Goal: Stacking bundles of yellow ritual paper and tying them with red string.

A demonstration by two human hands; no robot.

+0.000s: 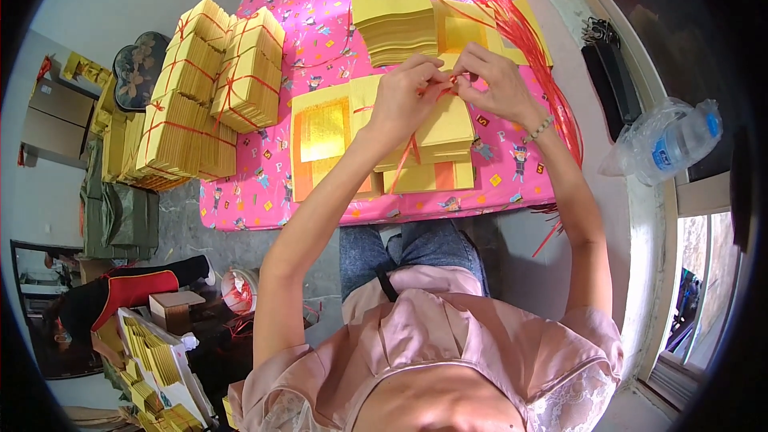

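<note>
**Left hand (406,98) and right hand (498,86) pinch a thin, glossy red ribbon (414,150) over a stack of yellow paper sheets (442,126)**

Just above the centre of the frame, the fingertips of both hands are closed on the ribbon and nearly meet. The fingers cover most of the crossing, so whether a knot or a loop sits there cannot be made out. One strand runs down the near side of the stack, whose left part is hidden by the left hand and forearm.

Left of it lies a yellow sheet with a shiny gold square and orange border (322,132), partly covered by the left forearm. At the upper centre, a tall stack of yellow paper with a grey square on top (392,20) stands on the pink, figure-printed table cover (512,188). A bunch of long, loose red ribbons (532,48) is cut off by the top edge.

At the lower left, a person in black and red (140,294) bends over; that person's hands are too small and dark to read. A clear plastic bottle with a blue cap (676,144), at the right, is partly blurred by crumpled clear wrap.
</note>
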